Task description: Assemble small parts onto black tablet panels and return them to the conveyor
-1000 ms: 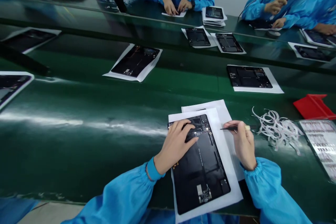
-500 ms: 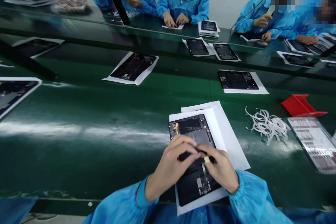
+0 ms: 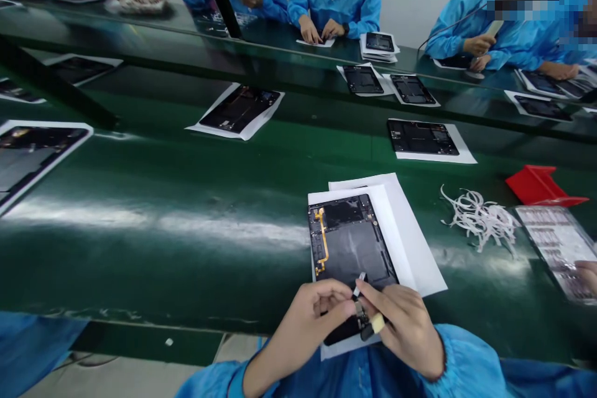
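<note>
An opened tablet body (image 3: 357, 245) with a yellow-orange flex cable (image 3: 325, 242) along its left side lies on white paper (image 3: 394, 230) in front of me. Both hands are over its near end. My left hand (image 3: 312, 317) has thumb and fingertips brought together by a small silvery strip (image 3: 359, 286); what they pinch is hard to make out. My right hand (image 3: 405, 326) is closed around a small dark piece with a cream-coloured patch (image 3: 377, 323), and its index fingertip lies by the strip. My fingers hide part of the tablet's lower area.
White curled strips (image 3: 480, 217) lie to the right, beside a red holder (image 3: 543, 185) and a clear tray of small parts (image 3: 555, 252), where another person's hand (image 3: 587, 277) shows. More tablets (image 3: 240, 111) on paper are spread along the green bench (image 3: 163, 180). Co-workers in blue sit opposite.
Both hands have moved down toward the tablet's near end, uncovering its middle and the flex cable. A silvery strip now shows at the fingertips. A person's hand has appeared at the right edge.
</note>
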Demonstrator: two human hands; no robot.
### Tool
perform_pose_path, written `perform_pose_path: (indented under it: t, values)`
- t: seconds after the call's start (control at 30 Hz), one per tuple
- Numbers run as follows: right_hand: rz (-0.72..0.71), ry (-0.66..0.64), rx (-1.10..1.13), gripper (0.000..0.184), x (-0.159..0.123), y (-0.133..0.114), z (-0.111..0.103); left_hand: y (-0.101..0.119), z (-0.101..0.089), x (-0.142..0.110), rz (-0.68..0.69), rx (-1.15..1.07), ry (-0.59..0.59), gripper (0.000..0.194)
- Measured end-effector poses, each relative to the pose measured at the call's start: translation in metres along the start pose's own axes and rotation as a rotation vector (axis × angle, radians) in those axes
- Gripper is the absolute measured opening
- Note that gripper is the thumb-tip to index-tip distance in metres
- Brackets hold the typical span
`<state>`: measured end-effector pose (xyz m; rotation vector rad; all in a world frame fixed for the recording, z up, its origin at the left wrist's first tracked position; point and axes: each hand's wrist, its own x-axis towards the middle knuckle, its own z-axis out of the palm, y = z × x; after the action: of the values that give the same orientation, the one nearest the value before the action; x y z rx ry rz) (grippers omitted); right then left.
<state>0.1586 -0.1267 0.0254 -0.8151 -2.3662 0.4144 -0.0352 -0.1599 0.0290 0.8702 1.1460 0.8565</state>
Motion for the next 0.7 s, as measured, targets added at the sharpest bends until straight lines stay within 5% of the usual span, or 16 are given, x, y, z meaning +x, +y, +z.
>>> perform_pose_path:
  t: [0.13,0.47,0.6,0.7]
  values:
    - [0.106,-0.087,-0.048,0.027,-0.008,-0.006,-0.014,0.0,0.005,0.001,0.122,0.195,-0.038,0.022]
    - [0.049,-0.289,-0.222,0.03,-0.005,-0.013,-0.031,0.001,0.011,0.004,0.46,0.616,-0.124,0.022]
    - [0.278,-0.338,0.071,0.021,0.004,0.018,-0.036,-0.002,-0.011,-0.013,0.418,0.703,-0.064,0.016]
    - [0.532,-0.253,0.204,0.018,0.007,0.055,-0.044,-0.006,-0.035,-0.041,0.39,0.708,-0.09,0.011]
